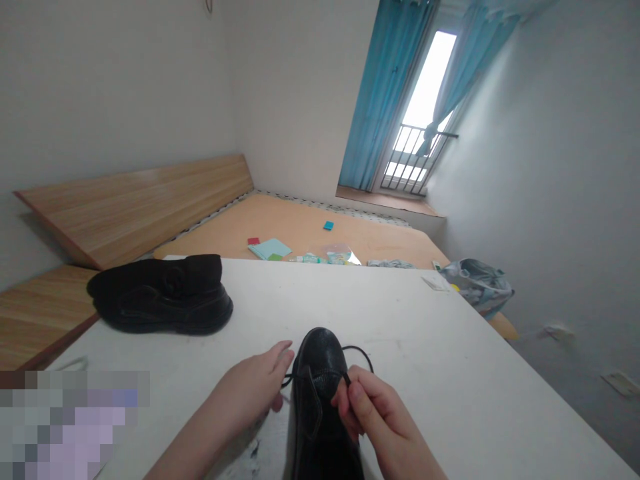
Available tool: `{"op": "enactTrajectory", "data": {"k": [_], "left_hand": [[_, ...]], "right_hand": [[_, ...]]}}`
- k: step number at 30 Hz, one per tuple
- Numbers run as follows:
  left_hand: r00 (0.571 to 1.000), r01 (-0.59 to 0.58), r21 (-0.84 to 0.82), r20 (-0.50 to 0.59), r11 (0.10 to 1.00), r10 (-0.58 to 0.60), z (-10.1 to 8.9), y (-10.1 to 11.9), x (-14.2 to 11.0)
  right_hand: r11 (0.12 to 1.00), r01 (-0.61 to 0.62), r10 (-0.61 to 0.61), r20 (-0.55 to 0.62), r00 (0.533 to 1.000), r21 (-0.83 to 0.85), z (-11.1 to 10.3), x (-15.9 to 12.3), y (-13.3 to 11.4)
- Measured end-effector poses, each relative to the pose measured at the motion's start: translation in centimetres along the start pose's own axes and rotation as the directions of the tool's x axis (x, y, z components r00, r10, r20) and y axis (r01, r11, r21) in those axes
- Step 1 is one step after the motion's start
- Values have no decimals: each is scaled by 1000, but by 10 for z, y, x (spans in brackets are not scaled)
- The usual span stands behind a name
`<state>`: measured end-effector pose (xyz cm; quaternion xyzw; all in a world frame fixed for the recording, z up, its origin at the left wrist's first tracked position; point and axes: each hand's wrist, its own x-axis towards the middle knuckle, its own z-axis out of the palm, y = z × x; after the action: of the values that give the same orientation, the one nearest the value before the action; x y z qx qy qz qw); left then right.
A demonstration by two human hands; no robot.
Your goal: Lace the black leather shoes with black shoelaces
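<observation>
Pinching hand: your right hand (387, 417) comes in from the near edge of the bench (440, 373), wrist low, thumb and forefinger pressed together on the black lace (361, 349), which arcs out beyond your knuckles.
Left hand: your left hand (255, 383) reaches in from the near left, back of the hand up, fingers slightly spread beside the shoe; you cannot tell whether they grip the lace end there.
Laced shoe: your black shoe (320, 407) sits between your hands at the middle of the near edge, toe towards the far edge.
Other shoe: a second black shoe (163, 297) stands side-on by the far left corner.
Writing: print on the packets (339, 257) past the far edge is too small for you to read.
</observation>
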<state>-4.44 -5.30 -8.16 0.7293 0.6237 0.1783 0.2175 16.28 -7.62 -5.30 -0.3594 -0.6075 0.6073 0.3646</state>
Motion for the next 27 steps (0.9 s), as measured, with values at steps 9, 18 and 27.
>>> {"op": "enactTrajectory", "data": {"k": [9,18,27], "left_hand": [[997,-3,-395,-72,919,-27,10,2,21],[938,-324,-675,-323,663,129,-15,18,3],[860,-447,-574,-488,686,152,-18,23,-7]], "right_hand": [[830,266,-274,56,960,-490,4,-6,14],[697,444,-358,263,896,-563,-2,-9,11],[722,450,-315,329,890,-526,9,-3,22]]}}
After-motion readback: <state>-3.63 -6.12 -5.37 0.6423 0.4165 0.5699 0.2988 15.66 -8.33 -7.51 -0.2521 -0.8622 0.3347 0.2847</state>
